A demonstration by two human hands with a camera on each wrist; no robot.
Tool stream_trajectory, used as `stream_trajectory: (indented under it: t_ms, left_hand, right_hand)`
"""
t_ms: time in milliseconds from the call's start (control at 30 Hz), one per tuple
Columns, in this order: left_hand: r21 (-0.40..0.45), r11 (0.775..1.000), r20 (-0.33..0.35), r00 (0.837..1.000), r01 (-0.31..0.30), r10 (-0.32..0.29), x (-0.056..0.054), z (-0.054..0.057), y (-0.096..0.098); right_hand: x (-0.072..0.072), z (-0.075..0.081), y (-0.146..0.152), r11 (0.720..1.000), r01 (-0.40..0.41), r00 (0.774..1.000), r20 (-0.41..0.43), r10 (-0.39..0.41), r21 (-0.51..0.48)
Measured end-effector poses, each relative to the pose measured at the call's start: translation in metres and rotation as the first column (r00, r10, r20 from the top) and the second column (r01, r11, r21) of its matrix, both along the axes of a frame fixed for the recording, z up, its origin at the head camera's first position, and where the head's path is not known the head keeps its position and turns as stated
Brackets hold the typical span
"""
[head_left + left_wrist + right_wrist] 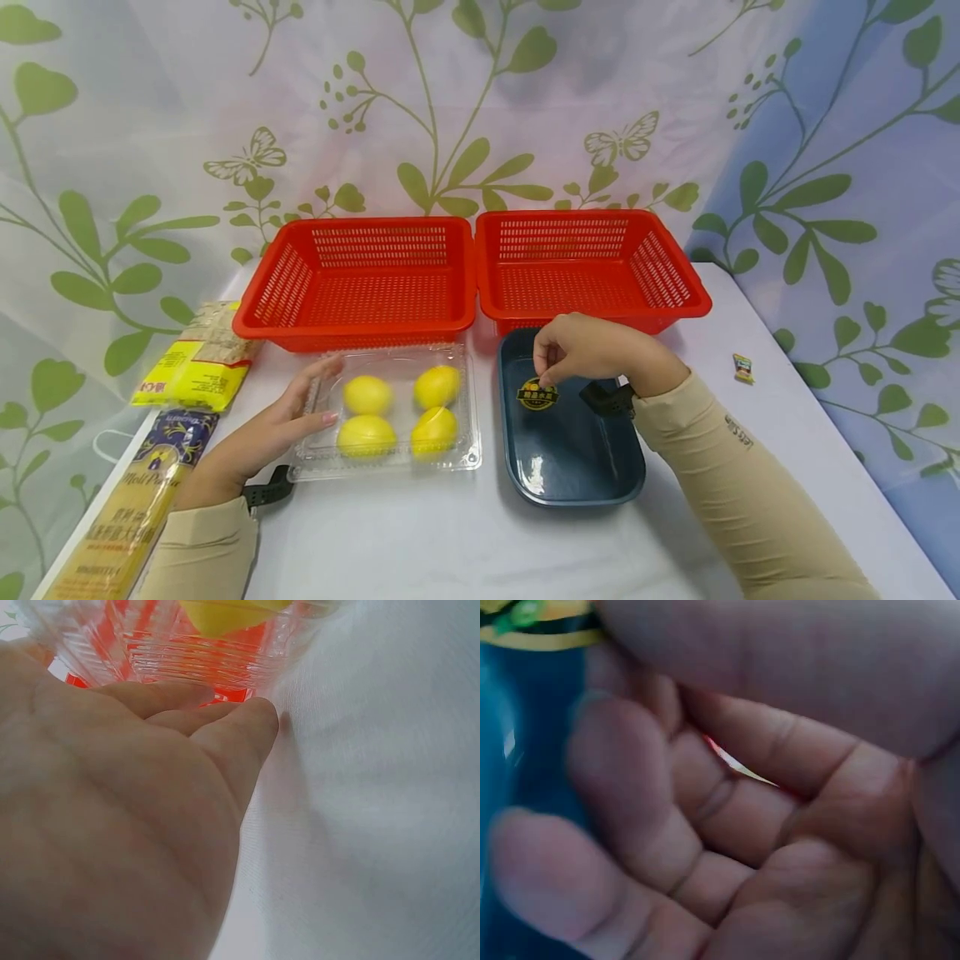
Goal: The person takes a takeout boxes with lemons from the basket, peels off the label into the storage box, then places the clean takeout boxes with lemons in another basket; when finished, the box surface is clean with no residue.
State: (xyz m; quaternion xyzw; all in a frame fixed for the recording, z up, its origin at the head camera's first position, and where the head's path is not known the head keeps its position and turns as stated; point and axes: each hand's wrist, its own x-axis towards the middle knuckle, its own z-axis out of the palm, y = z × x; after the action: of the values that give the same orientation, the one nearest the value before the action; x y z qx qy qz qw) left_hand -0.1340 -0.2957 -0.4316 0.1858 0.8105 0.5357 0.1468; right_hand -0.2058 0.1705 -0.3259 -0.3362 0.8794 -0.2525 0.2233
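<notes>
A clear plastic clamshell box [384,368] with several yellow lemons [367,393] inside sits in front of the left red basket. My left hand [277,429] lies along its left side, thumb over the lid; in the left wrist view, straight fingers [240,742] reach to the box's lower edge. A dark blue, rounded rectangular tray [577,467] stands to its right. Over its far left part, my right hand [588,354] pinches the edge of a black-and-gold fruit sticker [537,396] between thumb and finger. The right wrist view shows the other fingers curled.
Two red plastic baskets [360,312], side by side, stand behind the box and tray. On the left are a yellow bag [198,358] and a long pasta packet [127,517]. A small wrapped candy [742,368] lies at far right. A leaf-printed curtain [450,100] hangs behind.
</notes>
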Motion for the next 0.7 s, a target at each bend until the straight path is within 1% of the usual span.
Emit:
stream_trajectory:
  t_ms: [167, 267, 433, 700]
  left_hand:
    - [0.001, 1.0, 0.003, 1.0, -0.004, 0.004, 0.001, 0.0, 0.0]
    - [-0.005, 1.0, -0.006, 1.0, -0.003, 0.003, 0.001, 0.0, 0.0]
    - [-0.015, 1.0, -0.008, 1.0, -0.007, 0.007, 0.001, -0.001, 0.0]
    - [-0.008, 1.0, -0.016, 1.0, -0.001, 0.001, 0.001, 0.0, 0.001]
  right_hand:
    - [-0.007, -0.019, 0.008, 0.989, 0.046, 0.999, -0.011, -0.045, 0.138]
    - [-0.009, -0.028, 0.008, 0.979, 0.065, 0.998, -0.035, -0.059, 0.192]
    - [-0.011, -0.035, 0.004, 0.975, 0.07, 0.996, -0.065, -0.057, 0.213]
    - [-0.015, -0.043, 0.003, 0.973, 0.114, 0.992, -0.08, -0.1, 0.2]
